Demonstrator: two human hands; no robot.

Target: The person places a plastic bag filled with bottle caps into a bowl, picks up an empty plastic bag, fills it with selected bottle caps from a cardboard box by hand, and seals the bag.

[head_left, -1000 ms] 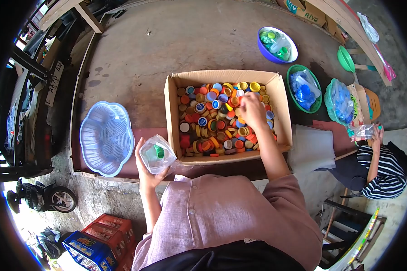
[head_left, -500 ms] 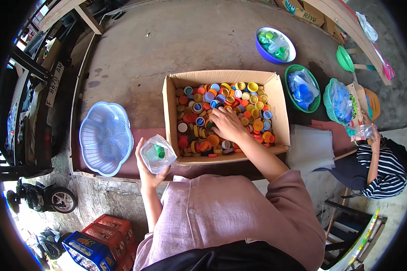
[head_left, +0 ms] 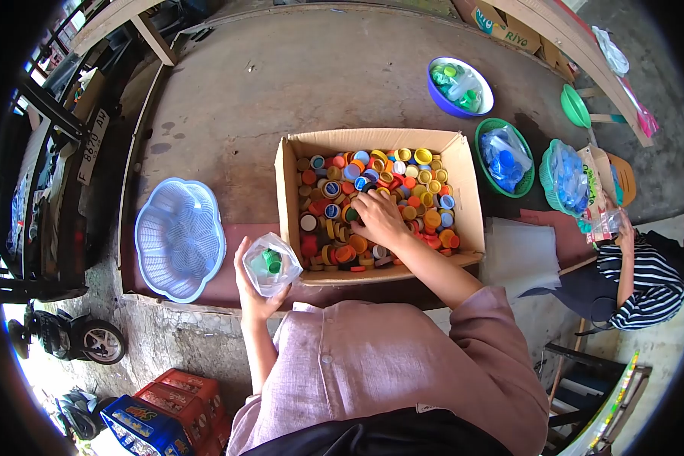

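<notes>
My left hand point(head_left: 257, 300) is wrapped round a clear plastic bag point(head_left: 263, 280), held mouth up left of the box, with green caps point(head_left: 272, 261) inside. My right hand point(head_left: 378, 217) reaches into an open cardboard box point(head_left: 470, 190) full of mixed coloured bottle caps point(head_left: 347, 251). Its fingers are bent down among the caps left of the box's middle, near a dark green cap point(head_left: 351, 214). Whether they pinch a cap is hidden.
A pale blue basket point(head_left: 180, 239) lies at the left. At the right are a purple bowl point(head_left: 460, 87), green baskets point(head_left: 482, 156) with bagged caps, and flat clear bags point(head_left: 518, 254). A co-worker in striped sleeves point(head_left: 651, 285) handles a bag at the far right.
My right hand has moved left across the caps, from the box's upper right to left of its middle. My left hand still holds the bag. The co-worker's hands have shifted.
</notes>
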